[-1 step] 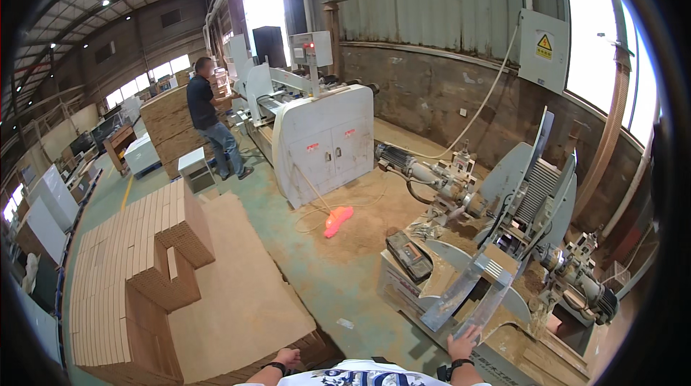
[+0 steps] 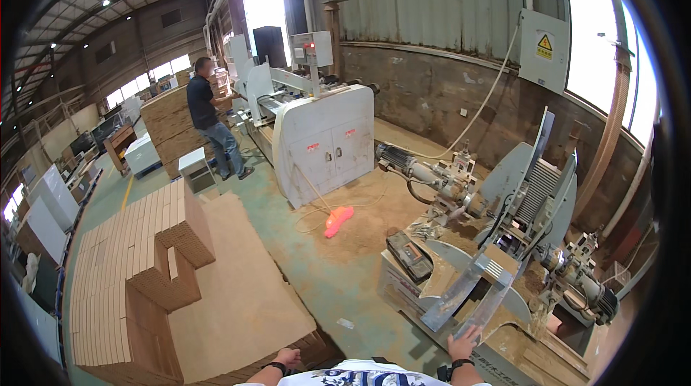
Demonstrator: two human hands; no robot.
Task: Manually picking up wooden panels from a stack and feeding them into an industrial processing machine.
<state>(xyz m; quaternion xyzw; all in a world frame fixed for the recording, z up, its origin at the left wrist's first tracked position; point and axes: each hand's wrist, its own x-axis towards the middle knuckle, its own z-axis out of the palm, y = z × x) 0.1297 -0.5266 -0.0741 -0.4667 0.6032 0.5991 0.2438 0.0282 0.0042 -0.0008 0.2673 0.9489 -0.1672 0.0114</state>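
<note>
My left hand (image 2: 289,357) is closed, its fingers curled, at the near edge of a large flat brown board (image 2: 252,307). Nothing shows sticking out of it. My right hand (image 2: 463,343) lies with its fingers stretched out on the near end of a metal guide rail (image 2: 484,305) of the machine at right. Its fingers grip nothing. Each wrist has a dark band. On the left part of the board stand stacks of narrow brown fibreboard strips (image 2: 115,271), stepped in height.
A grimy dark tool case (image 2: 409,256) sits on the machine's corner, with motors (image 2: 599,303) beyond. Ahead, a white cabinet machine (image 2: 327,145) stands on the dusty floor near an orange-pink broom head (image 2: 337,222). A co-worker (image 2: 209,116) stands at that machine beside a tall board stack (image 2: 162,127).
</note>
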